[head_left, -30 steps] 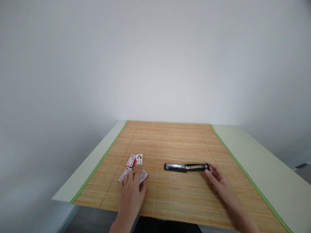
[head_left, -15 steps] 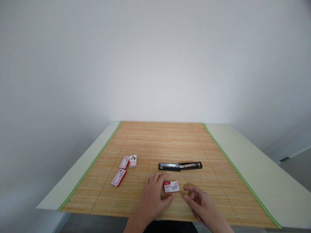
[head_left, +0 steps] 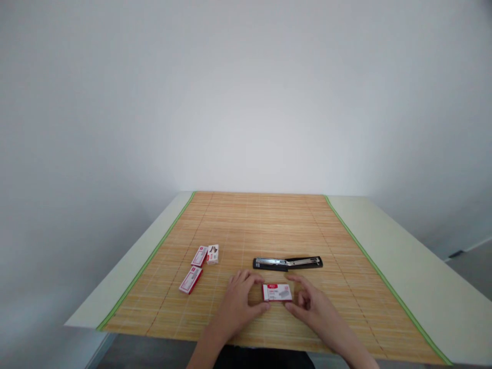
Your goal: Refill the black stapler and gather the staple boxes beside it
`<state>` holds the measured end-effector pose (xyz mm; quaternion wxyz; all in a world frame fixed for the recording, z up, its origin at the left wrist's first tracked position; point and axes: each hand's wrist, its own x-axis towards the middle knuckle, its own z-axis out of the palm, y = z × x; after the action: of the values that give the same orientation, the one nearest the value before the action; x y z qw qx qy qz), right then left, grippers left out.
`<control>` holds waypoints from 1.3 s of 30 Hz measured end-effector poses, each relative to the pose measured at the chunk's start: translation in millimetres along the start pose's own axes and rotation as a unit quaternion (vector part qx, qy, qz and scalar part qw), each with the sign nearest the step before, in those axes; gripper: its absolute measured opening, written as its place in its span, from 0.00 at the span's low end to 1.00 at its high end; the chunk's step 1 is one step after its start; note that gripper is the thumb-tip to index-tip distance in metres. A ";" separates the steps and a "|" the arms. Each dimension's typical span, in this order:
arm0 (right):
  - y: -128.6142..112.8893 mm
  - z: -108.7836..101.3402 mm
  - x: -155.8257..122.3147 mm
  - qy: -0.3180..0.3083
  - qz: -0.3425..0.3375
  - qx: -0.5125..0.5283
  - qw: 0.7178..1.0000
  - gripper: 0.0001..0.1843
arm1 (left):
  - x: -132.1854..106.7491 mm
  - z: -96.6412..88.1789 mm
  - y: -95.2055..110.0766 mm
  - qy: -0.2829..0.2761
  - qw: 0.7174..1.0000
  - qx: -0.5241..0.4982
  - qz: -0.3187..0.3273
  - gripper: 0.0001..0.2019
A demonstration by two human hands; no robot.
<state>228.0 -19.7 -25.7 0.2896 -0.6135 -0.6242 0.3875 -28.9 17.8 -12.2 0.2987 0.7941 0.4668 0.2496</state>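
A small red-and-white staple box [head_left: 280, 292] lies on the mat between my two hands, a plain white strip showing at its left end. My left hand [head_left: 240, 300] holds that end, thumb at the near corner and index finger at the far corner. Around the right end, my right hand [head_left: 311, 307] has its thumb at the near edge and index finger by the far edge, the other fingers curled. Just beyond the box, a black stapler [head_left: 287, 263] lies folded open, its metal rail showing.
To the left lie two red-and-white boxes [head_left: 190, 280] and a smaller white box [head_left: 212, 254] with a stapler picture. A bamboo mat [head_left: 253, 220] with green edges covers the middle of the white table [head_left: 388, 236]. A white wall [head_left: 246, 102] stands behind.
My right hand has moved in to the right end of the box, and my left fingers have come to its left end. The white strip at the left now shows.
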 end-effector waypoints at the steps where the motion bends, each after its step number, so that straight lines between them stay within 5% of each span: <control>1: -2.0 -2.2 0.6 -0.012 -0.006 -0.023 1.000 0.29 | -1.1 -1.7 -2.4 0.000 1.000 -0.002 0.001 0.21; 5: -9.4 -13.7 -1.4 -0.026 -0.021 -0.091 0.995 0.22 | -4.7 -10.0 -8.6 -0.001 1.000 -0.004 -0.003 0.17; 12: -8.8 -28.9 -5.5 -0.017 -0.017 -0.129 0.991 0.24 | -6.3 -16.1 -8.7 0.000 1.000 0.017 -0.011 0.17; 17: -51.0 -14.4 7.5 -0.006 -0.048 -0.192 0.980 0.12 | -6.5 -13.0 -8.9 0.010 1.000 0.027 -0.006 0.16; 21: -82.8 5.0 22.4 -0.041 -0.074 -0.317 0.945 0.08 | -6.9 -12.7 -8.5 0.016 1.000 0.023 0.001 0.17; 28: -94.9 23.7 39.1 -0.069 -0.083 -0.426 0.898 0.07 | -7.2 -12.9 -8.7 0.023 1.000 0.021 0.004 0.15; 34: -91.6 6.6 37.9 -0.031 -0.078 -0.315 0.945 0.04 | -7.1 -11.8 -10.5 0.025 0.999 0.027 0.003 0.17; 39: -56.1 -10.6 30.0 -0.026 -0.017 -0.148 0.988 0.11 | -6.9 -11.7 -9.7 0.021 0.999 0.030 -0.003 0.17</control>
<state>204.1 14.4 23.6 0.1855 -0.6285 -0.6925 0.3016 -45.7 18.2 -11.7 0.2657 0.7960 0.4823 0.2515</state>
